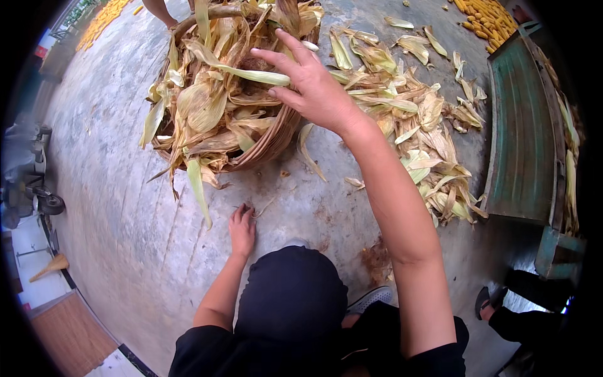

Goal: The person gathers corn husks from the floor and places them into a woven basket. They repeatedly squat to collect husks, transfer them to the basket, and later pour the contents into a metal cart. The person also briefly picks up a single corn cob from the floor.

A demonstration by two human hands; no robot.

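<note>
A round woven basket [275, 146] heaped with dry corn husks [202, 106] stands in front of me on the concrete floor. Over its right side reaches my right hand [308, 82], fingers spread, beside a pale green husk strip [256, 75]; whether the fingertips touch it cannot be told. My left hand [242, 231] is low near the floor below the basket, its fingers slightly curled at some fine strands of debris [264, 207]. Whether it pinches any of them is too small to tell. A long green husk [199, 191] hangs over the basket's near edge.
Loose husks [428, 136] spread over the floor at right, beside a green metal-sided cart or container [520, 132]. Yellow corn cobs [490, 21] lie at top right and more cobs [101, 23] at top left. Another person's legs [160, 10] show behind the basket; a sandalled foot [485, 304] is at lower right.
</note>
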